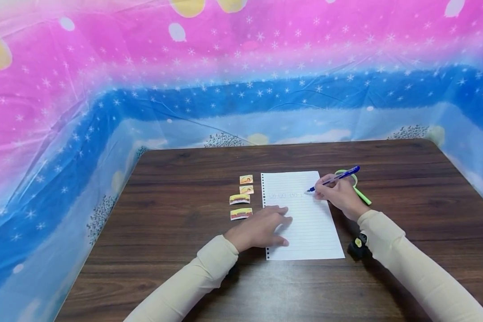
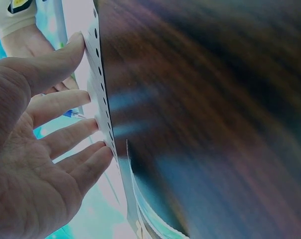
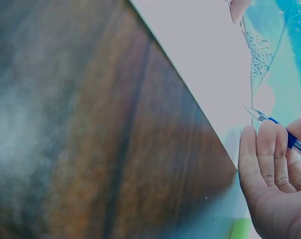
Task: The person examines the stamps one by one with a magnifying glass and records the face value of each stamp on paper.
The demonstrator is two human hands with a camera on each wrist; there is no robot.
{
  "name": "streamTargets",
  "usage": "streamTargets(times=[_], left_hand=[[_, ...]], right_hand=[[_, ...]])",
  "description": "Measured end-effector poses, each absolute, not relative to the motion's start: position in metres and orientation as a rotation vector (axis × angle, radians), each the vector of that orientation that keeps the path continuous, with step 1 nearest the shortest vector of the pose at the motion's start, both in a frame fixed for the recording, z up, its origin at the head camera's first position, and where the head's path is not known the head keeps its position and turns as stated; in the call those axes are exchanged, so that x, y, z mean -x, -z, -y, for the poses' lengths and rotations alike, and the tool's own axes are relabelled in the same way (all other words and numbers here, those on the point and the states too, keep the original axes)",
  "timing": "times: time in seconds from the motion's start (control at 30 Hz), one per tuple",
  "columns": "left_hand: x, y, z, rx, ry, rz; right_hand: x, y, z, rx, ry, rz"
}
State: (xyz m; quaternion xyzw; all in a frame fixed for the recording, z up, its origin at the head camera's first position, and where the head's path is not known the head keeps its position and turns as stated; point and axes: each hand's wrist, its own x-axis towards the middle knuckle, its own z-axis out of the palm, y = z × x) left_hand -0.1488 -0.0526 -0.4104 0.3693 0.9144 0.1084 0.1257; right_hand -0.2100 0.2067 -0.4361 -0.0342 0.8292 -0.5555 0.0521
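Note:
A lined sheet of paper point(image 1: 302, 232) with punched holes down its left edge lies on the wooden table. My left hand point(image 1: 261, 227) rests on the sheet's left side, fingers spread and fairly straight; in the left wrist view its fingertips touch the paper beside the holes. My right hand point(image 1: 342, 195) pinches a blue pen point(image 1: 349, 172) near its tip, over the upper right of the sheet. The pen's point meets a row of faint handwritten characters point(image 1: 285, 196). In the right wrist view the pen point(image 3: 275, 122) shows between thumb and fingers, its tip over the paper.
Several small printed paper pieces point(image 1: 241, 213) lie left of the sheet, two with yellow and red pictures. Green-handled scissors point(image 1: 362, 195) lie partly hidden behind my right hand. A patterned pink and blue cloth point(image 1: 241, 98) hangs around the table's far and side edges.

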Motion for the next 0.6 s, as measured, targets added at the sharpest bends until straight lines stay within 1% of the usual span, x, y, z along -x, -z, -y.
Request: streamTargets(times=[0.27,0.6], left_hand=[[0.1486,0.4104,0.053,-1.075,-0.323,-2.662],[0.1484,0.4101,0.0535,-1.065,-0.344,-2.653]], right_hand=[[0.2103,0.4376,-0.2064,0.076,1.667,-2.534],[0.2086,0.4364,-0.2078,0.126,1.664,-2.519]])
